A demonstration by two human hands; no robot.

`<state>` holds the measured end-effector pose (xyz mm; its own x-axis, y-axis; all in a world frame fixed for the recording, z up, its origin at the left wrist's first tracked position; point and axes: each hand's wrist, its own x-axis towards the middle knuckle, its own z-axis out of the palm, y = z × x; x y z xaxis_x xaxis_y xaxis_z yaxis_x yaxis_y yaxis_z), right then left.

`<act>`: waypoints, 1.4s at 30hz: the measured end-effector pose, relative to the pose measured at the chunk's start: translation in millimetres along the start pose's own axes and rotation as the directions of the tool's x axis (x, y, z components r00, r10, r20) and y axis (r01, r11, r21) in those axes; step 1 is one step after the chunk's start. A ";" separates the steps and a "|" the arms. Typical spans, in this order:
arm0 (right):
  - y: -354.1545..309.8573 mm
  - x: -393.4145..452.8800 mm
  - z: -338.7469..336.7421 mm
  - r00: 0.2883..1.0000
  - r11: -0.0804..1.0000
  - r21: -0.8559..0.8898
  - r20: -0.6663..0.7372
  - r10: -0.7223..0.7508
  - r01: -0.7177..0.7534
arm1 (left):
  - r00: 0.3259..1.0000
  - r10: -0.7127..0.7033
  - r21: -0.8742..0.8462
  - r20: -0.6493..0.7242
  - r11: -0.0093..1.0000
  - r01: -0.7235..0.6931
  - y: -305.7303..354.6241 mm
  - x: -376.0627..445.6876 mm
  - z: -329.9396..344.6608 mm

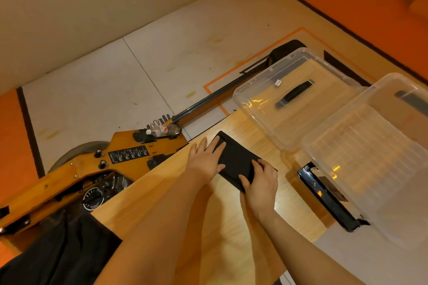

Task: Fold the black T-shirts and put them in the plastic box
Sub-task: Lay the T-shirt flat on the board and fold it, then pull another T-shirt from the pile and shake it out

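A black T-shirt (236,159), folded into a small rectangle, lies on the wooden table (185,210) near its far edge. My left hand (207,161) lies flat on the shirt's left side with straight fingers. My right hand (260,184) holds the shirt's near right corner, fingers curled over the top and thumb along the edge. A clear plastic box (382,169) stands to the right on the table, empty as far as I can see. Its clear lid (289,102) with a black handle lies beyond it.
A wooden rowing machine (92,169) with a water bottle (163,131) on it stands on the floor left of the table. Dark cloth (64,252) hangs at the table's near left corner. A black object (328,196) lies under the box's edge.
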<state>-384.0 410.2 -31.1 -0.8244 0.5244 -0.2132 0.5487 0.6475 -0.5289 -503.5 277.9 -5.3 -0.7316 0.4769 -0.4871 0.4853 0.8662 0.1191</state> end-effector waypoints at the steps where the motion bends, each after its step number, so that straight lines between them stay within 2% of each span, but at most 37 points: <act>1: -0.3 5.0 1.2 1.000 1.000 0.000 -0.012 0.003 -0.003 | 1.000 0.020 0.002 -0.013 1.000 -0.020 -2.4 6.9 -2.7; 6: -3.7 26.1 8.0 0.997 0.999 0.028 -0.071 0.020 -0.018 | 0.992 0.113 0.031 -0.048 0.993 -0.111 -14.5 38.3 -11.2; 15: -19.0 42.4 15.6 0.981 0.993 0.066 -0.162 0.109 -0.099 | 0.968 0.249 0.035 -0.023 0.968 -0.249 -27.1 79.9 -26.9; 25: -24.5 43.5 14.9 0.975 0.989 0.063 -0.170 0.140 -0.131 | 0.960 0.279 0.028 -0.009 0.960 -0.279 -28.3 88.0 -32.7; 28: -25.6 43.9 13.5 0.978 0.990 0.055 -0.156 0.139 -0.132 | 0.960 0.276 0.013 -0.041 0.961 -0.276 -26.1 84.1 -33.6; 34: -29.8 39.1 -0.5 0.991 0.998 0.055 -0.124 0.048 -0.042 | 0.964 0.175 -0.136 -0.199 0.970 -0.204 -24.7 59.2 -39.4; 42: -55.3 25.4 -26.0 0.987 0.990 -0.031 -0.078 -0.142 0.140 | 0.937 -0.094 -0.416 -0.335 0.908 -0.057 -48.3 -6.5 -35.6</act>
<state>-431.7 402.1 14.1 -0.8804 0.4689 -0.0713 0.4322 0.7312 -0.5278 -539.2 238.2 22.8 -0.8921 0.4154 -0.1777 0.2835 0.8209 0.4957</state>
